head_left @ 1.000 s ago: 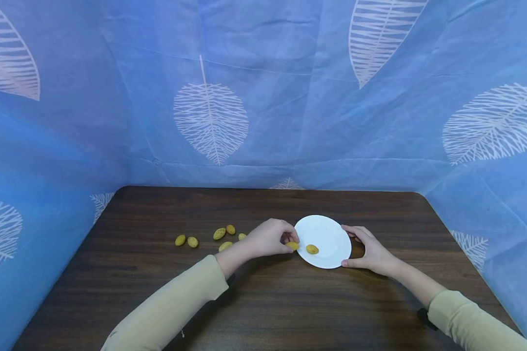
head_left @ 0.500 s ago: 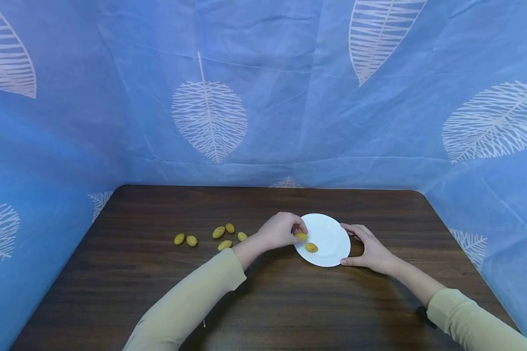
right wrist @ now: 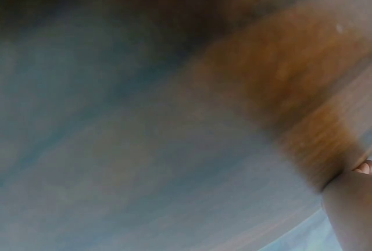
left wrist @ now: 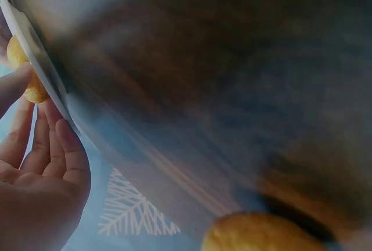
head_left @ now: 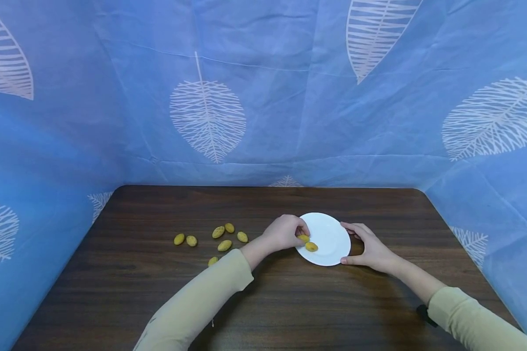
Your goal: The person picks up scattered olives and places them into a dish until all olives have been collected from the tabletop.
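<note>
My left hand (head_left: 284, 233) is over the left side of a white plate (head_left: 330, 233), pinching a small yellow oval fruit (head_left: 304, 238) low above its surface. Beside that piece, a second yellow fruit (head_left: 311, 246) lies on the plate. Seen in the left wrist view, the thumb presses the held fruit (left wrist: 36, 90) while the other fingers stretch out behind it. With thumb and fingers spread along the plate's right rim, my right hand (head_left: 373, 251) holds it on the table. The right wrist view has mostly blurred tabletop, with part of that hand (right wrist: 351, 207) at its edge.
Several more yellow fruits (head_left: 224, 245) lie scattered on the dark wooden table (head_left: 263, 302), left of the plate. One of them (head_left: 212, 261) is partly behind the left sleeve. A blue curtain (head_left: 268, 122) with white leaf prints hangs behind the table.
My left hand has carried its fruit rightward from the plate's left rim to above the plate, near the other fruit. A fruit by the left sleeve has come into view. The right hand stays put.
</note>
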`<state>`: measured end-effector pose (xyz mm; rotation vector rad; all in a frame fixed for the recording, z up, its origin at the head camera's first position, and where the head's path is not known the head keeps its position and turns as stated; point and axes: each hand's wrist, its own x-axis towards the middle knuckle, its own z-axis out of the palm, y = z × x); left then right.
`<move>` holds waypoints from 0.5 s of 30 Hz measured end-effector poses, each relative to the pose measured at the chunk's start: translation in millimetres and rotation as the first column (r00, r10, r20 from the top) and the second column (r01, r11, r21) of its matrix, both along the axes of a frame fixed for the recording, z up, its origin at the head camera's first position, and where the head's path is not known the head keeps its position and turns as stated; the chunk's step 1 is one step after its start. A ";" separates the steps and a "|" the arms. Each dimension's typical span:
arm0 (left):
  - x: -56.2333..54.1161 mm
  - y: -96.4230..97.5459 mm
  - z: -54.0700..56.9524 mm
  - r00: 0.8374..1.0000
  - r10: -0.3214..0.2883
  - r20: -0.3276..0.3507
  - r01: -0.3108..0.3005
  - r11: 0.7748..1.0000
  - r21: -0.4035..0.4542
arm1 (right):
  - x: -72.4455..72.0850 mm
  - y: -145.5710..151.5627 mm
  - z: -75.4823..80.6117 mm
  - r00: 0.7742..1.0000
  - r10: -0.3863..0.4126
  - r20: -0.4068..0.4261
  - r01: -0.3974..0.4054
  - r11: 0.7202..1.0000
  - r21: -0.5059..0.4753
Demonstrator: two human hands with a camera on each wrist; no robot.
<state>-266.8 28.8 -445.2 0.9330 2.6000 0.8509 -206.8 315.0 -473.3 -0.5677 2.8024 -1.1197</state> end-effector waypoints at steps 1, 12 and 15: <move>0.3 1.0 -0.4 1.000 -0.001 -0.003 0.001 1.000 -0.002 | 0.0 0.3 -0.1 1.000 0.001 0.000 -0.001 1.000 0.001; 0.9 0.2 0.4 1.000 -0.018 0.003 0.018 1.000 0.014 | -0.5 0.6 -0.6 1.000 0.004 -0.001 -0.004 1.000 0.004; 0.4 -6.0 3.4 1.000 -0.016 0.013 0.015 0.999 0.030 | -0.1 0.4 -1.2 1.000 0.000 -0.003 0.000 1.000 0.005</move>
